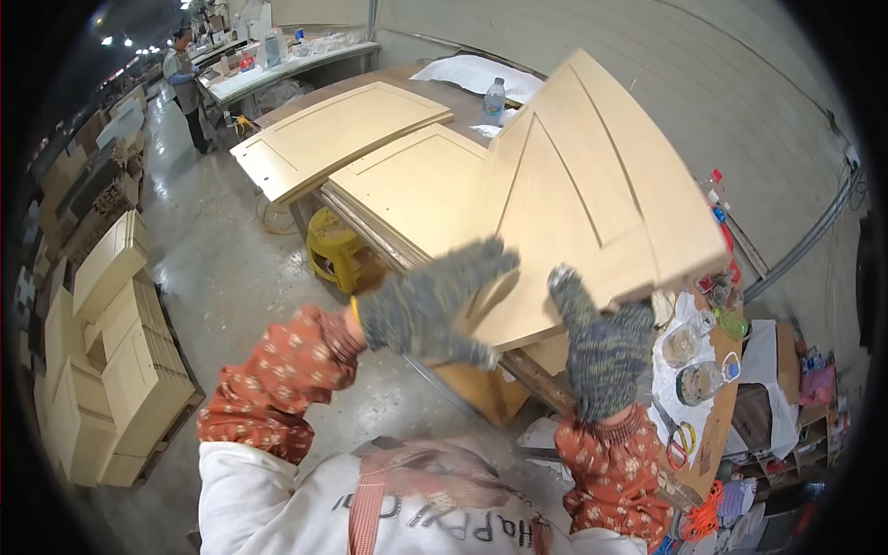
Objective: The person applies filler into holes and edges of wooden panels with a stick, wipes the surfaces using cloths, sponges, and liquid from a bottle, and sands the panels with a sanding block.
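Observation:
A pale wooden panel (555,208) with grooved lines lies at an angle over the worktable in front of me, its far corner pointing up and away. My left hand (435,301), in a grey knitted glove, is at the panel's left edge with fingers outstretched and thumb apart. Whether it touches the wood I cannot tell. At the near edge my right hand (608,347), gloved alike, grips the panel, thumb on top and the other fingers partly hidden by the edge. Under and beside it lies a second pale panel (407,190); further left is another grooved panel (338,129).
A yellow stool-like object (338,245) stands beneath the table's left side. Jars (698,381), a tape roll (682,444) and a white sheet lie to the right. Stacked panels (129,370) stand on the left floor. A person (188,88) stands near a far bench (287,67).

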{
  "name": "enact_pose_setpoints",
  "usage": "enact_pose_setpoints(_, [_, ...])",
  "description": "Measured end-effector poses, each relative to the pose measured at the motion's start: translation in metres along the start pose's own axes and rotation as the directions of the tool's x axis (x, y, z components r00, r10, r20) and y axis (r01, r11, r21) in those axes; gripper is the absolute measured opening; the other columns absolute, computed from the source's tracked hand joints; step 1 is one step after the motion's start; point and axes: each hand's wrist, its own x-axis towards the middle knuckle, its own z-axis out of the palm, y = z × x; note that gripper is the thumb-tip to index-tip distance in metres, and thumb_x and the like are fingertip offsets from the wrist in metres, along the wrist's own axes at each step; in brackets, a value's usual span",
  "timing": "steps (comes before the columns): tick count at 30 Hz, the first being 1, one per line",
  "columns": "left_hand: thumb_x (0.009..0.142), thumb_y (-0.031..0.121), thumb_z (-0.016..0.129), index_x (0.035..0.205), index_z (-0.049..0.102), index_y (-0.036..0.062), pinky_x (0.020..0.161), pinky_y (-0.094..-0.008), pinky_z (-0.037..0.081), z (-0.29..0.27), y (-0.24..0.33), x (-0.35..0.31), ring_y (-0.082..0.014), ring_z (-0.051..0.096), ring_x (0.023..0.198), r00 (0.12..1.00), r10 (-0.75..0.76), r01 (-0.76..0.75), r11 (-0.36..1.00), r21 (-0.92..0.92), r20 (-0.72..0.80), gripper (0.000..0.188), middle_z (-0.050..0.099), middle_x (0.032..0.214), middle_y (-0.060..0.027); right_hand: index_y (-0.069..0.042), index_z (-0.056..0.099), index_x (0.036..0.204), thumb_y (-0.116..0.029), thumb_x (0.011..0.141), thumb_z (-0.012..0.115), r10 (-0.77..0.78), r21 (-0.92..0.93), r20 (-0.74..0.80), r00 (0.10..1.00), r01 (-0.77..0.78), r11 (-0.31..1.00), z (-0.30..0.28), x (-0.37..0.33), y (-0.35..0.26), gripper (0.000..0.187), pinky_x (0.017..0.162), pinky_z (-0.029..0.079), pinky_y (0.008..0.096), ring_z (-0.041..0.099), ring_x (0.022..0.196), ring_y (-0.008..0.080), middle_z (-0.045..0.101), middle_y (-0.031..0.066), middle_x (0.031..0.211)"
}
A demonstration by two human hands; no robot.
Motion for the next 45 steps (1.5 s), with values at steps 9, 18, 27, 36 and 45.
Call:
enact_pose_setpoints(9, [0.081,0.003,0.047,0.136,0.044,0.0031,0.109,-0.0536,0.027,0.062,-0.015,-0.096,-0.0358,0.044,0.127,0.995,-0.086,0.1,0.913,0.397,-0.053,0.055,0.045,0.137,-0.0199,-0.011,0.057,0.126,-0.025,0.088,0.052,0.383,0.369,0.226,0.896,-0.443,0.817,0.074,-0.141,-0.094,0.041,0.102,0.035,0.0497,0.053,0.114,0.0259,0.056,0.0111,0.127])
enact_pose_setpoints(18, [0.08,0.005,0.051,0.129,0.051,0.0011,0.107,-0.0539,0.031,0.055,-0.009,-0.155,-0.0376,0.046,0.125,0.995,-0.096,0.09,0.836,0.541,-0.017,0.05,0.049,0.131,-0.0215,-0.001,0.06,0.116,-0.037,0.087,0.058,0.207,0.635,0.152,0.966,-0.256,0.729,0.039,-0.114,-0.149,0.046,0.087,0.045,0.0452,0.06,0.096,0.0291,0.062,0.0156,0.111])
enact_pose_setpoints(27, [0.081,0.006,0.05,0.133,0.048,0.0027,0.107,-0.053,0.032,0.057,-0.001,-0.149,-0.0374,0.047,0.123,0.988,-0.155,0.142,0.804,0.577,-0.028,0.053,0.048,0.133,-0.0215,-0.005,0.056,0.12,-0.034,0.087,0.062,0.168,0.542,0.193,0.967,-0.248,0.803,0.105,-0.163,-0.138,0.045,0.084,0.049,0.0463,0.06,0.098,0.0277,0.063,0.0122,0.108])
enact_pose_setpoints(36, [0.082,0.011,0.052,0.134,0.046,0.0035,0.105,-0.0556,0.033,0.061,0.017,-0.135,-0.0383,0.042,0.126,0.977,-0.206,0.132,0.779,0.613,0.051,0.053,0.043,0.137,-0.0215,-0.002,0.064,0.105,-0.01,0.084,0.063,0.275,0.499,0.054,0.96,-0.264,0.825,0.122,-0.184,-0.126,0.022,0.08,0.052,0.0445,0.065,0.09,0.0331,0.067,0.0163,0.097])
enact_pose_setpoints(45, [0.082,0.011,0.051,0.134,0.046,0.0046,0.107,-0.0526,0.032,0.081,0.025,-0.103,-0.036,0.044,0.124,0.989,-0.107,0.144,0.793,0.591,-0.098,0.053,0.045,0.135,-0.0182,-0.005,0.063,0.106,-0.007,0.079,0.061,0.423,0.416,-0.008,0.906,-0.382,0.826,0.114,-0.174,-0.069,0.027,0.084,0.05,0.0454,0.062,0.096,0.0357,0.065,0.019,0.1])
